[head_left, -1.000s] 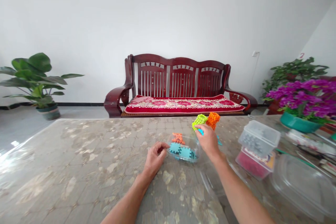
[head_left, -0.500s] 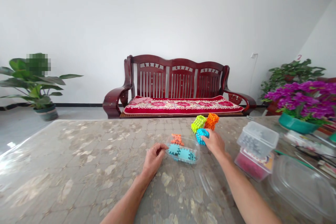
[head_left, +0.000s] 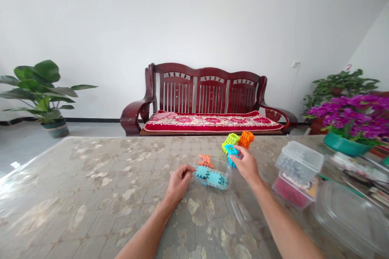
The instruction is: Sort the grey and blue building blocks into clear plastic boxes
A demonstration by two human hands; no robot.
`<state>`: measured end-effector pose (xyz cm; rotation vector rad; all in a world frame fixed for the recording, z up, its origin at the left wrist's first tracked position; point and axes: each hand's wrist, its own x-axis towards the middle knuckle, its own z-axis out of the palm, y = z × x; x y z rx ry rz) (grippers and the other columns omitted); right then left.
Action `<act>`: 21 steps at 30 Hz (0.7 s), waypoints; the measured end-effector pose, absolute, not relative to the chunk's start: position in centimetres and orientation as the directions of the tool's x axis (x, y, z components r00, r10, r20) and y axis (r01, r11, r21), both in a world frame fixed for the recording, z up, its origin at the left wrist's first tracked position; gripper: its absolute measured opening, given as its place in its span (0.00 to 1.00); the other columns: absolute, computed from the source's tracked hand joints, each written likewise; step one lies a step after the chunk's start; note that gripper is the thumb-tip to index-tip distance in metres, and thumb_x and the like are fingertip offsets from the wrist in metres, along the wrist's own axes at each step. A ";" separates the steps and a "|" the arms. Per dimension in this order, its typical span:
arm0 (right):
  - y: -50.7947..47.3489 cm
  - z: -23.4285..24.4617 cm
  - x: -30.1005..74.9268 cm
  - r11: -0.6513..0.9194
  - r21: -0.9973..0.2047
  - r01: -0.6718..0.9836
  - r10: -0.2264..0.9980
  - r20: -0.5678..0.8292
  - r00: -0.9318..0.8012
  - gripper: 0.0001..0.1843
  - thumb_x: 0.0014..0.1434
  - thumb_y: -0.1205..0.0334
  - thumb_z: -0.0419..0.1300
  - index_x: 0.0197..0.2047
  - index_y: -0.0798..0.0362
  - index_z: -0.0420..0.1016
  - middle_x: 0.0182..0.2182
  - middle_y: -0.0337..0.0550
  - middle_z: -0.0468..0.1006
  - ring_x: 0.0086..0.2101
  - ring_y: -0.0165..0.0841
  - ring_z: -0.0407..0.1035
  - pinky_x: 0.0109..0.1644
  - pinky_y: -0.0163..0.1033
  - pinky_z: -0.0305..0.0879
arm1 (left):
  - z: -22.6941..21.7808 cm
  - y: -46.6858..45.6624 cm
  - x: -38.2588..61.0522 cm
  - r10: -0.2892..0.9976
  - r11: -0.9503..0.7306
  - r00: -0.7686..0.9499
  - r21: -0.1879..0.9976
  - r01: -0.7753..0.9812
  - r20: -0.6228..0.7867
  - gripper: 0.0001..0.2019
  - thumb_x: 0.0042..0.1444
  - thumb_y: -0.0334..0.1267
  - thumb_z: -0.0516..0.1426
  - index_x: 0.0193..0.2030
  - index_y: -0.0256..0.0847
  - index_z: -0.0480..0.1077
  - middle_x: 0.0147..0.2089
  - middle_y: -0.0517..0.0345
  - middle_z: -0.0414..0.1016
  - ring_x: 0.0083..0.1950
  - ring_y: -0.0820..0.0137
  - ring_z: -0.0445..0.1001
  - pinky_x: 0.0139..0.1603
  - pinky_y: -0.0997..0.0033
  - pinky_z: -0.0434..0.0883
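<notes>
Two bare hands are working among small interlocking plastic blocks on a patterned table (head_left: 91,178). Furthest left, the left hand (head_left: 178,184) is resting half-curled on the tabletop, holding nothing visible, just beside a clear plastic tray (head_left: 229,174). Blue block pieces (head_left: 211,177) are lying inside the tray, while an orange block piece (head_left: 206,161) is sitting at its far edge. The right hand (head_left: 247,166) is firmly pinching a blue block (head_left: 231,158) between thumb and fingers, pressing it near a lime-green block (head_left: 230,142) and an orange block (head_left: 246,139); whether the blocks are joined is hard to tell. Further right, a lidded plastic box (head_left: 299,158) is sitting on a box of red contents (head_left: 291,192), beside a large clear plastic tub (head_left: 349,218).
</notes>
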<state>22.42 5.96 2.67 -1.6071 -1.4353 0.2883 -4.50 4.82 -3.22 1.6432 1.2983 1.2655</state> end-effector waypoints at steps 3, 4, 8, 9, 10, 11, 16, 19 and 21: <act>4.7 3.3 19.6 0.240 -0.750 0.616 0.892 0.421 0.165 0.23 0.48 0.57 0.60 0.49 0.52 0.75 0.44 0.46 0.79 0.36 0.37 0.72 0.42 0.42 0.70 | -3.2 4.8 -4.5 0.965 -0.258 0.026 0.922 0.288 0.261 0.12 0.49 0.37 0.51 0.32 0.40 0.76 0.23 0.63 0.68 0.26 0.71 0.65 0.30 0.74 0.62; 4.2 3.4 18.7 0.269 -0.748 0.607 0.899 0.420 0.120 0.23 0.49 0.59 0.60 0.49 0.52 0.75 0.45 0.46 0.78 0.37 0.36 0.72 0.42 0.42 0.70 | -3.2 4.8 -4.5 0.965 -0.257 0.029 0.923 0.286 0.260 0.12 0.49 0.37 0.51 0.32 0.40 0.76 0.23 0.63 0.68 0.26 0.71 0.65 0.30 0.74 0.62; 3.1 3.2 16.2 0.391 -0.698 0.600 0.909 0.396 -0.132 0.23 0.48 0.67 0.58 0.50 0.50 0.75 0.49 0.46 0.77 0.44 0.37 0.72 0.44 0.39 0.71 | -3.3 4.9 -4.6 0.960 -0.277 0.044 0.915 0.292 0.277 0.12 0.49 0.36 0.50 0.32 0.40 0.75 0.25 0.62 0.69 0.27 0.71 0.66 0.31 0.74 0.62; 3.0 3.0 16.0 0.419 -0.670 0.612 0.903 0.381 -0.200 0.25 0.47 0.70 0.57 0.50 0.49 0.75 0.50 0.45 0.76 0.47 0.36 0.71 0.47 0.39 0.70 | -3.3 4.9 -4.6 0.959 -0.280 0.045 0.913 0.296 0.279 0.12 0.50 0.36 0.50 0.32 0.40 0.75 0.25 0.62 0.70 0.27 0.71 0.66 0.31 0.74 0.63; 2.9 2.7 15.9 0.440 -0.641 0.629 0.896 0.363 -0.257 0.27 0.47 0.72 0.56 0.51 0.48 0.74 0.52 0.44 0.76 0.49 0.36 0.70 0.51 0.40 0.68 | -3.3 4.9 -4.6 0.959 -0.281 0.045 0.912 0.299 0.281 0.12 0.50 0.35 0.50 0.32 0.40 0.75 0.25 0.62 0.70 0.28 0.71 0.66 0.31 0.74 0.63; 2.9 2.5 15.9 0.452 -0.614 0.647 0.891 0.347 -0.293 0.30 0.46 0.73 0.56 0.53 0.48 0.73 0.53 0.43 0.75 0.51 0.36 0.69 0.55 0.41 0.65 | -3.4 5.0 -4.6 0.959 -0.281 0.045 0.911 0.301 0.281 0.12 0.49 0.35 0.50 0.32 0.40 0.75 0.25 0.62 0.70 0.28 0.71 0.66 0.31 0.74 0.63; 3.2 1.5 16.5 0.364 -0.558 0.745 0.929 0.270 -0.252 0.37 0.46 0.76 0.55 0.60 0.47 0.66 0.55 0.43 0.73 0.53 0.37 0.68 0.57 0.41 0.63 | -3.4 5.0 -4.5 0.960 -0.280 0.062 0.913 0.297 0.275 0.12 0.49 0.34 0.50 0.34 0.39 0.75 0.25 0.62 0.69 0.28 0.71 0.66 0.31 0.74 0.62; 3.4 1.5 16.5 0.345 -0.563 0.751 0.933 0.289 -0.213 0.33 0.47 0.75 0.55 0.57 0.48 0.69 0.53 0.44 0.74 0.52 0.36 0.68 0.56 0.40 0.63 | -3.6 5.0 -4.5 0.961 -0.275 0.066 0.913 0.301 0.268 0.12 0.49 0.33 0.50 0.34 0.39 0.75 0.25 0.62 0.69 0.28 0.71 0.66 0.32 0.74 0.62; 3.4 1.6 16.5 0.345 -0.560 0.753 0.929 0.318 -0.189 0.29 0.48 0.75 0.56 0.54 0.49 0.70 0.51 0.43 0.75 0.52 0.36 0.68 0.57 0.39 0.62 | -3.6 5.0 -4.6 0.962 -0.273 0.064 0.914 0.300 0.266 0.12 0.49 0.33 0.50 0.34 0.39 0.75 0.25 0.62 0.69 0.28 0.71 0.66 0.32 0.73 0.62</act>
